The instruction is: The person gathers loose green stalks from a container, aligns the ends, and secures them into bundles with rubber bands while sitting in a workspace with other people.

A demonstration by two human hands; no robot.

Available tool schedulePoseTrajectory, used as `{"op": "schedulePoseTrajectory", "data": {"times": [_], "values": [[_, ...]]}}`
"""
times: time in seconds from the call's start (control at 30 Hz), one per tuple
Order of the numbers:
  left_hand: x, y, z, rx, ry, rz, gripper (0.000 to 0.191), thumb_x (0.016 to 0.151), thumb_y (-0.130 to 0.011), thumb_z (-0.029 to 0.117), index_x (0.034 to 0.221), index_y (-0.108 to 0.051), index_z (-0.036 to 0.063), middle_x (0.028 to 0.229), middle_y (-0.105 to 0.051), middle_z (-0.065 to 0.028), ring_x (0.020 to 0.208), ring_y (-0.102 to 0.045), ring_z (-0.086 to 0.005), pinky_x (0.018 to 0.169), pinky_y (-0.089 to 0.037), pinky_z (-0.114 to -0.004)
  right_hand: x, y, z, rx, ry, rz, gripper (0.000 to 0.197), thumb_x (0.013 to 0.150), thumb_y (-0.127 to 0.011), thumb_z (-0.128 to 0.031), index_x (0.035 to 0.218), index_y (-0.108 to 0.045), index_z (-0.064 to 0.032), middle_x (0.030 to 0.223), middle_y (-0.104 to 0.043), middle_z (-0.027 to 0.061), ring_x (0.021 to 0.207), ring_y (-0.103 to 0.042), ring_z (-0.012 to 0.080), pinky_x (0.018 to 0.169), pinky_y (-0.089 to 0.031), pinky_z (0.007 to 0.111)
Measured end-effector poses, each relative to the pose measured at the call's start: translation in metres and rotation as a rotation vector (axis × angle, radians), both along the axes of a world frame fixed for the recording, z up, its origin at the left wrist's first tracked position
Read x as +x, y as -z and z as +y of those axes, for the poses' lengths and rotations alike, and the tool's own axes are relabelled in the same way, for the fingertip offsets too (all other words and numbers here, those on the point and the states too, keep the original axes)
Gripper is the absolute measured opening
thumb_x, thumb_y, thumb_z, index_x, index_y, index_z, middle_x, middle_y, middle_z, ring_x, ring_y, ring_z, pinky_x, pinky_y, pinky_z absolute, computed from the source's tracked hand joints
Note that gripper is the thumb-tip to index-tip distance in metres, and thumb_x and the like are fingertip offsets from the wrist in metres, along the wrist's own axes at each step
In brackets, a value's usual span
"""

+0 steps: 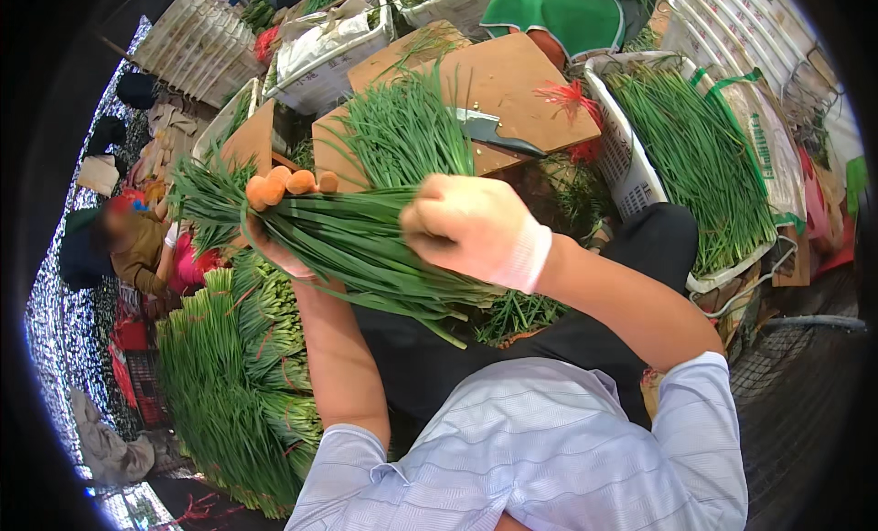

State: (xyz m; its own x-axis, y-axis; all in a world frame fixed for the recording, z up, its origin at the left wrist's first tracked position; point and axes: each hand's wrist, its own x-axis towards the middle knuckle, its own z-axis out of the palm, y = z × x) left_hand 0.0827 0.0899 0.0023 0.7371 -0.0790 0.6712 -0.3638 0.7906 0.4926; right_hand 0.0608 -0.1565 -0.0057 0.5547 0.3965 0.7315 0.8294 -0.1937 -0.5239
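A bunch of green garlic chives (343, 229) lies across my lap area, held up in my left hand (278, 208), whose gloved, orange-tipped fingers wrap around its leafy end. My right hand (470, 229), in a pale glove with curled fingers, is over the other half of the bunch and looks blurred; whether it grips any stems is hard to tell. Beyond the hands, loose chives (411, 130) rest on a wooden board (511, 71). A cleaver (497, 133) with a black handle lies beside them on the board, near red ties (569, 99).
Tied chive bundles (233, 380) are stacked at my left. A white crate (621, 140) full of chives stands at the right. Another white crate (329, 71) is beyond the board. Stacked crates (199, 44) rise at upper left. A person (140, 256) sits at the left, another (555, 13) ahead.
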Motion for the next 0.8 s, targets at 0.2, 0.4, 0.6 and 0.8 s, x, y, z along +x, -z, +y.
{"op": "schedulePoseTrajectory", "data": {"times": [0.2, 0.4, 0.6, 0.8], "values": [[0.004, 0.005, 0.003, -0.004, 0.164, -0.007, 0.017, 0.096, -0.066, 0.030, 0.101, -0.058, 0.0168, 0.107, -0.059, 0.0008, 0.115, -0.060, -0.0252, 0.101, -0.039, -0.051, -0.001, -0.065, -0.016, 0.762, -0.460, 0.839, 0.014, 0.092, -0.067, -0.010, 0.102, -0.065, -0.0018, 0.090, -0.068, 0.0043, 0.077, -0.061, 0.0096, 0.069, -0.052, 0.028], [0.002, -0.002, 0.020, 0.030, -0.031, -0.008, 0.022, 0.097, -0.061, 0.038, 0.103, -0.061, 0.0169, 0.110, -0.063, 0.0004, 0.112, -0.065, -0.0270, 0.094, -0.040, -0.048, -0.031, 0.029, -0.058, 0.177, -0.153, 0.930, 0.015, 0.091, -0.057, 0.004, 0.105, -0.061, 0.0012, 0.090, -0.068, 0.0052, 0.079, -0.062, 0.0096, 0.069, -0.052, 0.027], [-0.002, -0.007, 0.018, 0.040, 0.004, -0.020, 0.013, 0.099, -0.060, 0.029, 0.101, -0.059, 0.0163, 0.112, -0.063, 0.0016, 0.115, -0.062, -0.0268, 0.106, -0.040, -0.055, -0.050, 0.040, -0.027, -0.160, 0.105, 0.898, 0.032, 0.090, -0.064, -0.034, 0.103, -0.073, -0.0063, 0.090, -0.074, 0.0156, 0.086, -0.071, 0.0333, 0.079, -0.056, 0.038], [-0.001, -0.010, 0.009, -0.060, 0.135, -0.071, 0.013, 0.102, -0.052, 0.024, 0.093, -0.053, 0.0139, 0.104, -0.058, -0.0032, 0.116, -0.058, -0.0297, 0.103, -0.037, -0.064, -0.031, 0.029, -0.011, -0.068, 0.012, 0.974, 0.030, 0.089, -0.064, -0.031, 0.099, -0.071, -0.0038, 0.088, -0.072, 0.0170, 0.084, -0.070, 0.0335, 0.079, -0.055, 0.038]]}}
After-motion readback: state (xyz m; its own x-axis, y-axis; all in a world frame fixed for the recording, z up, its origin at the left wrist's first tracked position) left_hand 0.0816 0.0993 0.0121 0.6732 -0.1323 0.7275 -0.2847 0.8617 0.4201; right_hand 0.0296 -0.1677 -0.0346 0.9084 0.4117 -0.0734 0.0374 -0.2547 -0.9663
